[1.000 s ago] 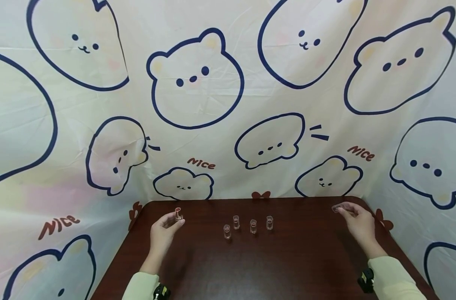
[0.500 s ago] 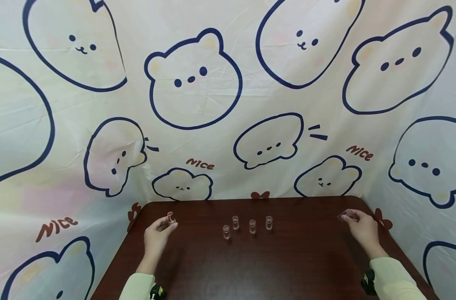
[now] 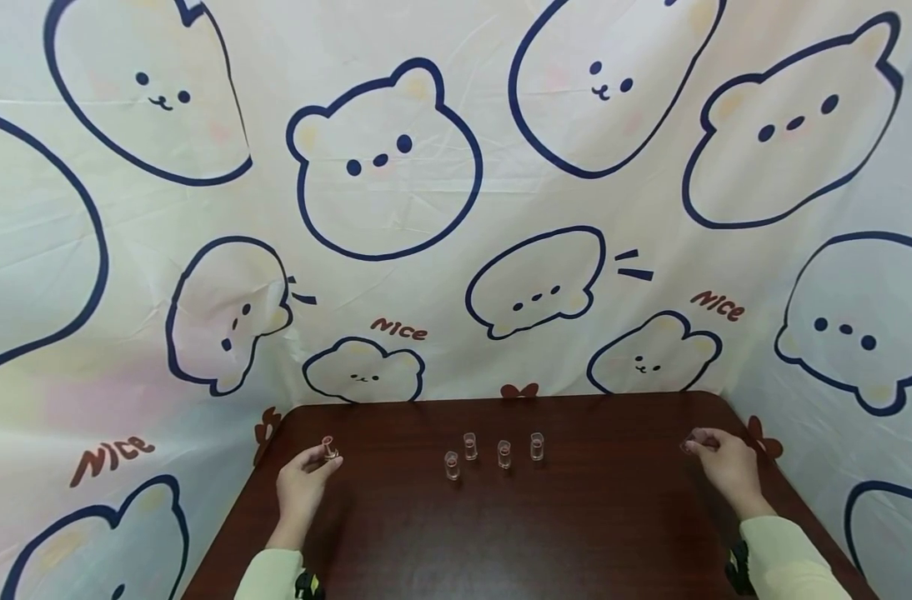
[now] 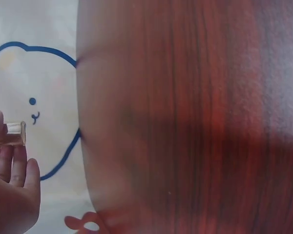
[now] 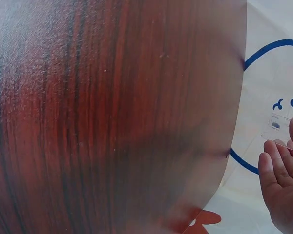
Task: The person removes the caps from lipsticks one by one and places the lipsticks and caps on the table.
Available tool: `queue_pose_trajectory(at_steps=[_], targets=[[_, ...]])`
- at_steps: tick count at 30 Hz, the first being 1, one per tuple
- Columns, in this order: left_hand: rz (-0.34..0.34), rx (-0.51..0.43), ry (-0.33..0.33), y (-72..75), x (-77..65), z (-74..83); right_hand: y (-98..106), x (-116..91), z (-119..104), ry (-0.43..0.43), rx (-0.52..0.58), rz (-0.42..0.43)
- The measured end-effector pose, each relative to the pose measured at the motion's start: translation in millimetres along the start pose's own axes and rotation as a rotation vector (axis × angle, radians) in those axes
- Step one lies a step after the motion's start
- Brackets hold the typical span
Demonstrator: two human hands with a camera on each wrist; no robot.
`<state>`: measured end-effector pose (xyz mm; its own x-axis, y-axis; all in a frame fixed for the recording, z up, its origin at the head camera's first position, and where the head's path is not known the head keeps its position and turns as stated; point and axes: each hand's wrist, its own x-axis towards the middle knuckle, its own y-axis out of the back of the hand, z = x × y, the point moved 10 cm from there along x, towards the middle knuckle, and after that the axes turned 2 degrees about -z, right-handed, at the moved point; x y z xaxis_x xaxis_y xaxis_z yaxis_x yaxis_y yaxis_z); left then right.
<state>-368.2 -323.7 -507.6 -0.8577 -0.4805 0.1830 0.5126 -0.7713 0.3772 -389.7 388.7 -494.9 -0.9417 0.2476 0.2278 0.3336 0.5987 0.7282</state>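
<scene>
At the table's left side my left hand (image 3: 298, 485) pinches a small clear shot glass (image 3: 329, 447) between thumb and fingers, above the wood. In the left wrist view that glass (image 4: 16, 133) lies sideways in the grip, its rim pointing right. On the far right my right hand (image 3: 729, 468) holds a small see-through piece (image 3: 687, 444) by thumb and fingertips. The right wrist view shows this clear piece (image 5: 275, 127) with straight edges, partly behind the thumb; I cannot tell its exact kind. Several shot glasses (image 3: 504, 454) stand upright between the hands.
The dark brown wooden table (image 3: 546, 533) has rounded far corners. A pale cloth (image 3: 396, 292) with bear drawings hangs behind it and along both sides. Each wrist wears a dark strapped device (image 3: 738, 567) over a light green sleeve.
My left hand has moved left and nearer with its shot glass. My right hand has drawn slightly right and nearer with the clear piece. The standing glasses stay in place.
</scene>
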Motion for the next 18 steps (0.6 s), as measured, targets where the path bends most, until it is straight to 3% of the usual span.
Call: queue_pose_trajectory(at_steps=[18], targets=[[-0.040, 0.077, 0.042, 2.2, 1.8, -19.9, -13.6, -2.4, 21.5, -0.066, -0.024, -0.087]])
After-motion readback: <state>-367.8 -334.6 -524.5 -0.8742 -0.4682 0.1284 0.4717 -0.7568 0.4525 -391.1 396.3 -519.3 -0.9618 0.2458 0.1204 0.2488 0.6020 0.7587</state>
